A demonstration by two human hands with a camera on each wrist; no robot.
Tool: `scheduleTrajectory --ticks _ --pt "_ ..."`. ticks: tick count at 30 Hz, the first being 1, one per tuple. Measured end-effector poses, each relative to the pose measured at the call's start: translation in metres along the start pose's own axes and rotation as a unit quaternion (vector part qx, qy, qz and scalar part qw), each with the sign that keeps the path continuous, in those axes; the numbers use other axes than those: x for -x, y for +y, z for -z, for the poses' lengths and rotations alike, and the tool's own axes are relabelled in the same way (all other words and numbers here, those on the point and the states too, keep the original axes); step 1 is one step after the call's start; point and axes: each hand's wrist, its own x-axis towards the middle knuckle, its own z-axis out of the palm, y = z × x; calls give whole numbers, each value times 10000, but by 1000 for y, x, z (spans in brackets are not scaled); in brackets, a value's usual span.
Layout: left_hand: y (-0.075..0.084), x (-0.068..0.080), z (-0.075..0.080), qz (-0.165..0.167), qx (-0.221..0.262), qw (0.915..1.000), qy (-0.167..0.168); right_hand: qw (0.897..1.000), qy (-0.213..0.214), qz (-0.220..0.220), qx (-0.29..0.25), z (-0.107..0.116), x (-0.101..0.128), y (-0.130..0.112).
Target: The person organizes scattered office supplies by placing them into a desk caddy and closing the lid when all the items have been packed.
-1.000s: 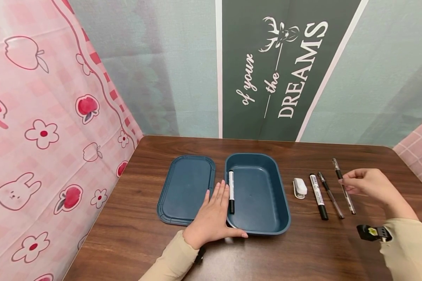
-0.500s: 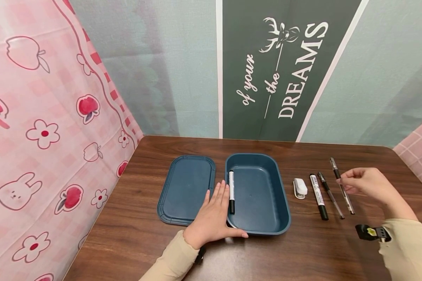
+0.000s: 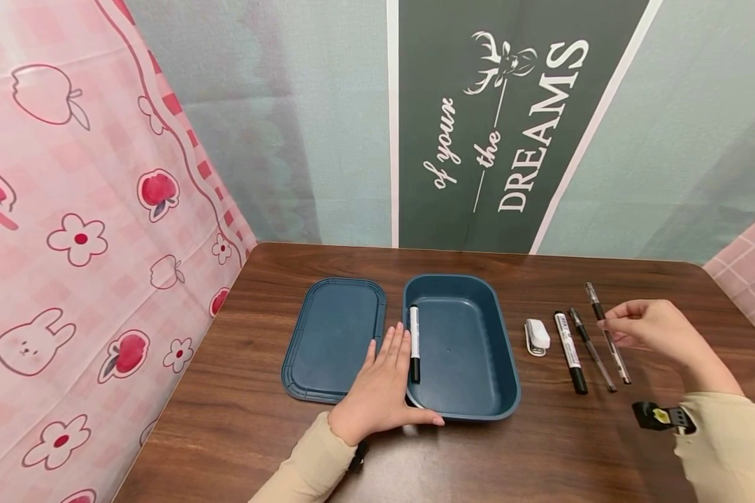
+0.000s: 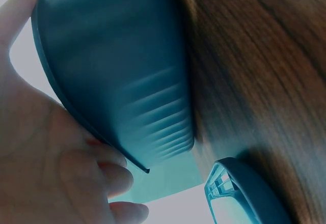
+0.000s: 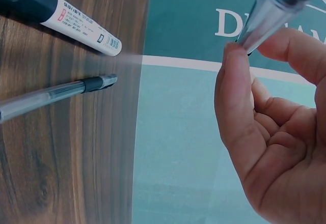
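A clear pen is pinched by the right hand above the counter, while the blue box is steadied by the flat, open left hand.

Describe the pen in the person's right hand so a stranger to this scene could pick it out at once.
Start at the blue tray mid-table and look right, past the white stapler, to a row of pens. The clear gel pen is rightmost, pinched by the right hand; unlike the marker and the slim pen, nobody else is touched.
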Motion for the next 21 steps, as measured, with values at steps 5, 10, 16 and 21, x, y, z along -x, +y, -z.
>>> scheduleTrajectory --ticks 5,10,16,21 --pt "0 1 1 -14 -3 10000 6 10000 31 -11 44 -2 0 -2" --pt "0 1 1 22 28 10000 -47 10000 51 23 45 -2 0 -4" --pt "0 0 1 32 44 10000 -63 10000 24 17 48 -4 -1 -6" --pt "0 1 1 25 39 10000 -65 10000 8 18 -36 -6 -1 -7"
